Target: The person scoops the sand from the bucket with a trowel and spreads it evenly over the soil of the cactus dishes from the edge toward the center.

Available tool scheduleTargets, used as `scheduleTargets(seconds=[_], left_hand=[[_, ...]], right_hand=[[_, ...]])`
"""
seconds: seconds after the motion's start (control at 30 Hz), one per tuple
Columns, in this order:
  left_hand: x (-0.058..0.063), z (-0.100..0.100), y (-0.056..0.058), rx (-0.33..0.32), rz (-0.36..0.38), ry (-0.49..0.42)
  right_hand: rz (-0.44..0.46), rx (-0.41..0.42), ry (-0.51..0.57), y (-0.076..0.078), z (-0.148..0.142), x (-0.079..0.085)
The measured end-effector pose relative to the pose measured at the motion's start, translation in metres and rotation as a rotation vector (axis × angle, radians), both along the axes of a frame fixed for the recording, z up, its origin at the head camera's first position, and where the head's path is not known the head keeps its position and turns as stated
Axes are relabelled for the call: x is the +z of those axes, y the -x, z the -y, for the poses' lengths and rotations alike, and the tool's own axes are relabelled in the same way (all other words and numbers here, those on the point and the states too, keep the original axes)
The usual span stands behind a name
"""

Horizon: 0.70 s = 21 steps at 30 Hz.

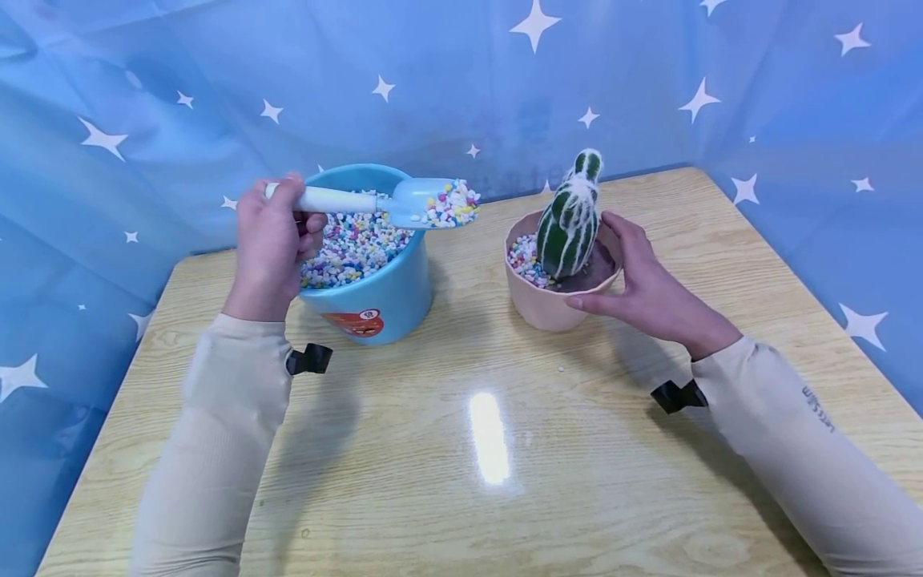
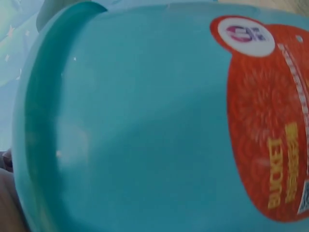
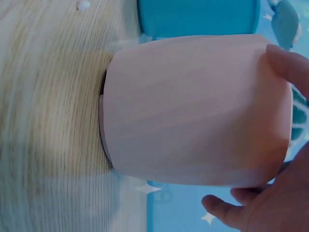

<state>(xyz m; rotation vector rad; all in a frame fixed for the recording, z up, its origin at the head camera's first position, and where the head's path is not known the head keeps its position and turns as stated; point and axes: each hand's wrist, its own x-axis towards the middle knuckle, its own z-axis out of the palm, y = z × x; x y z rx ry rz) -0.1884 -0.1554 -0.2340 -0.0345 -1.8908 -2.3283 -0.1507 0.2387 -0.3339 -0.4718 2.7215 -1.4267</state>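
Note:
My left hand (image 1: 270, 236) grips the white handle of a small blue shovel (image 1: 414, 202), held level above the rim of a blue bucket (image 1: 404, 296). Multicoloured pebbles (image 1: 454, 204) are heaped on the shovel's blade, which points right, past the bucket. More pebbles fill much of the bucket. On the right, a pink flowerpot (image 1: 544, 308) holds a green cactus (image 1: 570, 228) with white threads. Pebbles cover the left part of the pot's top; dark brown shows on the right. My right hand (image 1: 642, 288) holds the pot's rim, thumb in front and fingers behind.
Both containers stand on a wood-grain table (image 1: 404, 465), near its back edge. A blue curtain (image 1: 447, 80) with white stars hangs behind and along the sides. One stray pebble (image 3: 83, 5) lies on the table near the pot.

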Motion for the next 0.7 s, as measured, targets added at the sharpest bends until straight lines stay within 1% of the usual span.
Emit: scheduleTargets(seconds=[0.17, 0.4, 0.53, 0.7], left_hand=[[-0.001, -0.009, 0.001, -0.016, 0.009, 0.029], [-0.003, -0.018, 0.002, -0.04, 0.012, 0.109], [-0.003, -0.022, 0.002, -0.051, 0.006, 0.135], [-0.002, -0.028, 0.003, -0.055, 0.009, 0.141]], right_hand=[[-0.034, 0.011, 0.008, 0.0, 0.002, -0.001], [0.024, 0.006, -0.013, -0.004, -0.002, 0.002], [0.023, 0.001, -0.018, -0.004, -0.001, 0.003], [0.015, -0.016, -0.026, -0.004, 0.0, 0.003]])
